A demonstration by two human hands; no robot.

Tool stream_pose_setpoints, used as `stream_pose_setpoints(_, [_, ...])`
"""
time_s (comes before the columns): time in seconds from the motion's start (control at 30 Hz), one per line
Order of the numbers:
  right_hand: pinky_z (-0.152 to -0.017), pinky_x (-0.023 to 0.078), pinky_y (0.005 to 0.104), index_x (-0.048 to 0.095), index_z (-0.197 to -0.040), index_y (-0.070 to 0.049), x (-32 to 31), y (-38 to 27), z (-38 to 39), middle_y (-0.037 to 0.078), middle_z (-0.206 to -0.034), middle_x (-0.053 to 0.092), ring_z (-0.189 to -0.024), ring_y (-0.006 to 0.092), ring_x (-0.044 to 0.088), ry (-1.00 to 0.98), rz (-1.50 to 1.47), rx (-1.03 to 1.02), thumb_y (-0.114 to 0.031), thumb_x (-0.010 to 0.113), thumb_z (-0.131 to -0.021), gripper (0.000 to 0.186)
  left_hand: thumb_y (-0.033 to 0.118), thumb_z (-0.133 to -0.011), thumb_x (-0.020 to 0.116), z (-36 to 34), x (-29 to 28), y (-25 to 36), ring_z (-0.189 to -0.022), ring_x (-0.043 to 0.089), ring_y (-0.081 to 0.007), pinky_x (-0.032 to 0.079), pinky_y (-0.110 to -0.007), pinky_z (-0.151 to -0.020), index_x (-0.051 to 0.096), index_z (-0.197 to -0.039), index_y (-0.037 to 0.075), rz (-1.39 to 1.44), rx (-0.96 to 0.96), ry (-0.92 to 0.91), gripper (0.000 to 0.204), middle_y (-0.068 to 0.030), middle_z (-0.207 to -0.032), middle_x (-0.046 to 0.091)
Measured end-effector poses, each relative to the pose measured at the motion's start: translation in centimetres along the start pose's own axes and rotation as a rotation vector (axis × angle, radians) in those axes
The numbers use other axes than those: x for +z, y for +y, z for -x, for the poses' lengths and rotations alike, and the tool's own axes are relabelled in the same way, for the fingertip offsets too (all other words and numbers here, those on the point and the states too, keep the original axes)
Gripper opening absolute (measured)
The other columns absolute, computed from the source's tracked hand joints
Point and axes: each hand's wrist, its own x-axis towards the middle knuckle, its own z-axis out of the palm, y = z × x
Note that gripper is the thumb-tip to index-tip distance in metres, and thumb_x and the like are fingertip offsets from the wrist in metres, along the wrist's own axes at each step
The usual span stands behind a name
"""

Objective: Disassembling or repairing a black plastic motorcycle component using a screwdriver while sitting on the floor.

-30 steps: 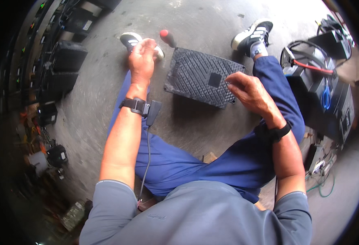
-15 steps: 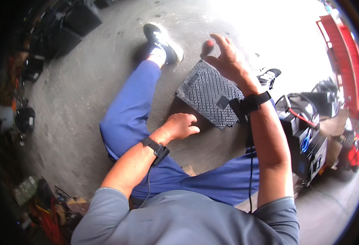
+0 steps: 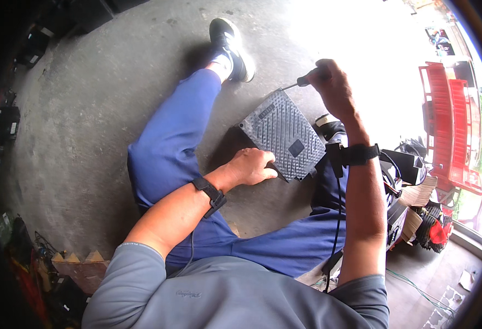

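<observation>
A grey ribbed box (image 3: 282, 129) with a dark square patch on its top sits tilted on the floor between my legs. My left hand (image 3: 251, 166) is at its near left edge, with thumb and fingers closed on the side; part of the grip is hidden. My right hand (image 3: 333, 88) is wrapped round the dark handle of a screwdriver (image 3: 302, 81) beyond the far corner. The screwdriver's shaft points left and down, and its tip meets the box at that corner.
My shoe (image 3: 232, 49) rests on the concrete floor (image 3: 98, 109) ahead, left of the box. Dark boxes (image 3: 408, 167) and stacked cardboard (image 3: 419, 194) stand on the right. Red metal racks (image 3: 444, 126) are farther right. A black cable (image 3: 338, 219) hangs from my right wrist strap.
My right hand has gone from open, reaching beside the red-ended screwdriver, to closed round its handle, with the tip at the box's corner. My left hand has moved onto the box's edge.
</observation>
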Motion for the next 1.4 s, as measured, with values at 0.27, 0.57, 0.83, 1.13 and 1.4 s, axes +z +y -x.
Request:
stream_pose_setpoints(0.27, [-0.078, 0.053, 0.0275, 0.056, -0.118, 0.002, -4.7, -3.9, 2.9, 0.01, -0.096, 0.07, -0.087, 0.0148, 0.066, 0.037, -0.076, -0.022, -0.006, 0.069, -0.09, 0.032, 0.036, -0.081, 0.073, -0.3, -1.0, 0.7, -0.089, 0.07, -0.0302, 0.053, -0.04, -0.081, 0.067, -0.113, 0.006, 0.005, -0.111, 0.025, 0.043, -0.0125, -0.092, 0.073])
stream_pose_setpoints(0.57, [-0.073, 0.053, 0.0263, 0.056, -0.126, -0.004, -4.5, -0.3, 15.4, 0.012, -0.107, 0.071, -0.088, 0.0183, 0.069, 0.11, -0.716, 0.402, -0.022, 0.068, -0.094, 0.039, 0.01, -0.08, 0.077, -1.4, -0.9, -1.5, -0.077, 0.07, -0.0198, 0.055, -0.032, -0.071, 0.057, -0.125, 0.0, 0.275, -0.04, 0.566, 0.051, -0.0147, -0.102, 0.068])
stream_pose_setpoints(0.83, [-0.074, 0.059, 0.0304, 0.054, -0.127, -0.004, -1.7, 4.7, 23.3, 0.014, -0.108, 0.071, -0.089, 0.0237, 0.073, 0.212, -1.066, 0.573, -0.016, 0.061, -0.098, 0.032, 0.003, -0.085, 0.071, -0.9, -0.1, -2.0, -0.085, 0.067, -0.0108, 0.055, -0.027, -0.079, 0.068, -0.108, -0.002, 0.516, -0.007, 0.222, 0.024, -0.0058, -0.093, 0.071])
stream_pose_setpoints(1.13, [-0.074, 0.058, 0.0303, 0.053, -0.129, -0.006, 0.0, 6.1, 25.3, 0.013, -0.11, 0.07, -0.09, 0.0228, 0.072, 0.236, -1.151, 0.563, -0.017, 0.061, -0.099, 0.033, 0.003, -0.085, 0.069, -0.7, -0.4, -2.1, -0.075, 0.065, -0.0092, 0.053, -0.024, -0.07, 0.07, -0.099, -0.003, 0.47, -0.065, 0.126, 0.015, -0.0034, -0.082, 0.07])
stream_pose_setpoints(1.4, [-0.076, 0.057, 0.0308, 0.05, -0.128, -0.005, 1.6, 6.3, 26.5, 0.013, -0.11, 0.069, -0.091, 0.0223, 0.071, 0.23, -1.189, 0.613, -0.016, 0.062, -0.098, 0.034, 0.007, -0.082, 0.071, -0.6, -0.3, -2.7, -0.071, 0.065, -0.0119, 0.052, -0.027, -0.067, 0.07, -0.094, -0.001, 0.598, -0.133, 0.134, 0.014, -0.0058, -0.08, 0.07])
